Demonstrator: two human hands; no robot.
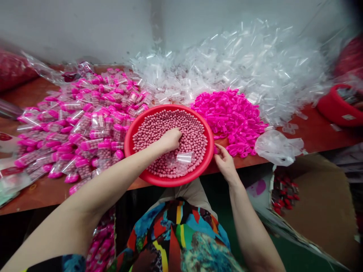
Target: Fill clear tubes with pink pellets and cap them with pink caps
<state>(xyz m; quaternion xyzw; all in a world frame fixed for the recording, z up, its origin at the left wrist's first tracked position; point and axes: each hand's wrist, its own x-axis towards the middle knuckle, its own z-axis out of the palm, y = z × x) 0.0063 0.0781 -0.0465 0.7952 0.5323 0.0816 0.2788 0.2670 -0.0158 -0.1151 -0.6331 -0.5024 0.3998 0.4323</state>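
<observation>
At the left, the orange-red table (39, 199) carries a broad heap of pink-capped containers (85, 132), their long axes pointing every way; its near side spills toward the table's front edge and its right side crowds the red basin (167, 182). The basin sits at the middle of that edge, its near rim overhanging above the person's lap.

The left forearm crosses the basin's left rim, and the left hand (171, 139) is curled, knuckles up, over the pink beads (195, 132). Its fingertips are hidden, so I cannot tell whether they pinch anything. Just in front of that hand, a clear container (184, 158) lies on the beads inside the basin; its bright face runs roughly side to side, but glare blurs its ends, and which one is open is hard to make out.

Outside the right rim, the right hand (225, 163) has thumb and forefinger closed on a small pink piece (216, 150), mostly covered by the fingers. A narrow strip of tabletop separates the basin from the heap of pink caps (235, 117). Behind rises a blurred mound of clear containers (241, 68). Farther right, a plastic bag (279, 147) reaches the table edge above a cardboard box (320, 200), and a red tub (331, 107) is cut off by the frame.
</observation>
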